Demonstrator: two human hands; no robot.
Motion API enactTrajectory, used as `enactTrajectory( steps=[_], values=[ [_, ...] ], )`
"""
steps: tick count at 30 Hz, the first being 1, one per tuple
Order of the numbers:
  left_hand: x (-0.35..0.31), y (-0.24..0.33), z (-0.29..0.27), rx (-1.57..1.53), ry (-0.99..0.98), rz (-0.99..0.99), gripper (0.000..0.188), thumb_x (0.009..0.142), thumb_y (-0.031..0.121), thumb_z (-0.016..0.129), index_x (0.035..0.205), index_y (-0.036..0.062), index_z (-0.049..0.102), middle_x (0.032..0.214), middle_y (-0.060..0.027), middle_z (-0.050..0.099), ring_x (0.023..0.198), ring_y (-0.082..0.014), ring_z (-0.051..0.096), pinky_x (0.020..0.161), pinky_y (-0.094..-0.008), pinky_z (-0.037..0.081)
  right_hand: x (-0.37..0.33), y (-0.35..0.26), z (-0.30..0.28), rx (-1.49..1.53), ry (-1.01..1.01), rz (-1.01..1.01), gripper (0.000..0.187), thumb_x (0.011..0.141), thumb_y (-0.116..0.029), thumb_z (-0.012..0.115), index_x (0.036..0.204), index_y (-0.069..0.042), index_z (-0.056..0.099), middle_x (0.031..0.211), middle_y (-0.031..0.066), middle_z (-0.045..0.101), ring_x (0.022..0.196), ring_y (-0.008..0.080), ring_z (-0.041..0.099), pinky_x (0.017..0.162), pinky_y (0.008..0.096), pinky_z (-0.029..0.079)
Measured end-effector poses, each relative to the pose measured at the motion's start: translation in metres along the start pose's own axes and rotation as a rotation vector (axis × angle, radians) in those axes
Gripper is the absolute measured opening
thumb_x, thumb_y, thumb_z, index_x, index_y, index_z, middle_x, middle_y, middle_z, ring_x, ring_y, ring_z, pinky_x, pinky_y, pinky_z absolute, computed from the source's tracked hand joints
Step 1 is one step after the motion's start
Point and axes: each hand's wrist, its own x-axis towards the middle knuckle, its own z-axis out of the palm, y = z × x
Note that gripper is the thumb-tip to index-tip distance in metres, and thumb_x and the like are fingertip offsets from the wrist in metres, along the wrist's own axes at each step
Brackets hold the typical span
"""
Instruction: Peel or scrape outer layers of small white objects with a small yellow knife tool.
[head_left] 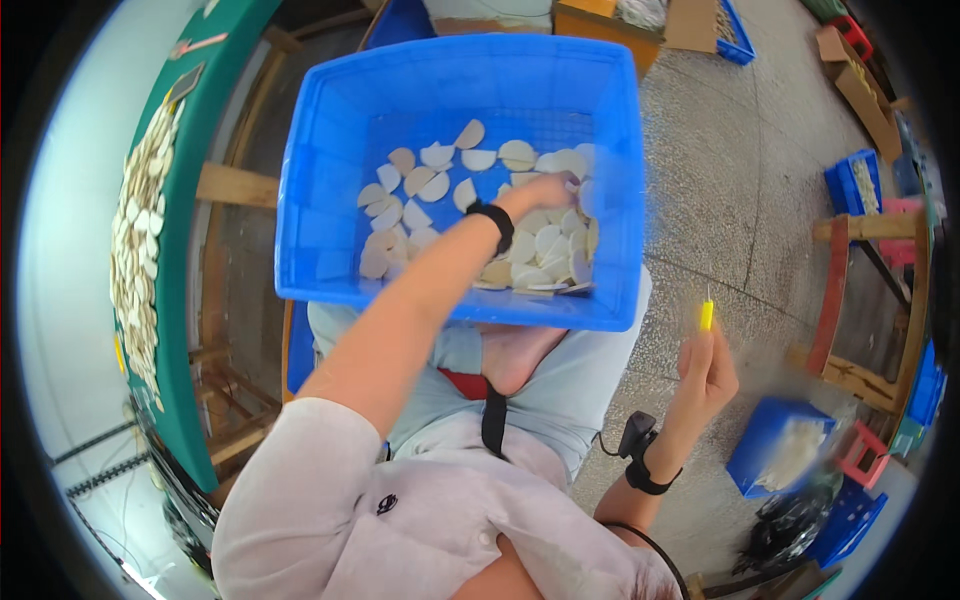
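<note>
My left hand (pixel 545 193) reaches into a blue plastic bin (pixel 460 312) resting on my lap. Its fingers are curled at a pale half-round piece (pixel 587 200) by the bin's right wall, and the grip is partly blurred. Many flat half-round pieces, white and tan, lie around it; a heap of pieces (pixel 545 250) fills the near right part, and looser ones (pixel 425 180) spread to the left. Outside the bin, to the right, my right hand (pixel 706 372) is closed around a small yellow-handled tool (pixel 707 316) with a thin metal tip pointing up.
On the left, a green-topped table (pixel 190 250) carries a long pile of similar pieces (pixel 140 240). A wooden frame (pixel 850 310) stands on the right. Near it are a blue crate (pixel 775 440) of pale material, a red stool (pixel 864 455) and a black plastic bag (pixel 795 520).
</note>
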Motion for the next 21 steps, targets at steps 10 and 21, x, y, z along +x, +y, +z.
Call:
enactTrajectory(
  steps=[10, 21],
  values=[
    [0.011, 0.052, 0.025, 0.260, 0.045, -0.435, 0.033, 0.078, 0.029, 0.056, 0.101, 0.0055, 0.061, 0.104, -0.0183, 0.061, 0.097, -0.0329, 0.059, 0.078, -0.0447, 0.048, 0.026, 0.021, -0.023, -0.026, 0.043, -0.021, 0.024, 0.086, -0.012, 0.055, 0.102, 0.005, 0.062, 0.065, -0.0044, 0.046, 0.056, 0.0029, 0.035, 0.047, 0.0199, 0.025],
    [-0.143, 0.148, -0.111, -0.360, 0.127, 0.045, 0.021, 0.078, 0.022, 0.064, 0.086, 0.0044, 0.056, 0.077, -0.0043, 0.063, 0.067, -0.0118, 0.059, 0.058, -0.0281, 0.046, -0.003, -0.029, 0.042, 0.045, -0.260, -0.092, 0.039, 0.075, -0.004, 0.068, 0.112, 0.001, 0.057, 0.069, -0.0016, 0.054, 0.059, 0.0033, 0.045, 0.054, 0.0177, 0.038]
  ],
)
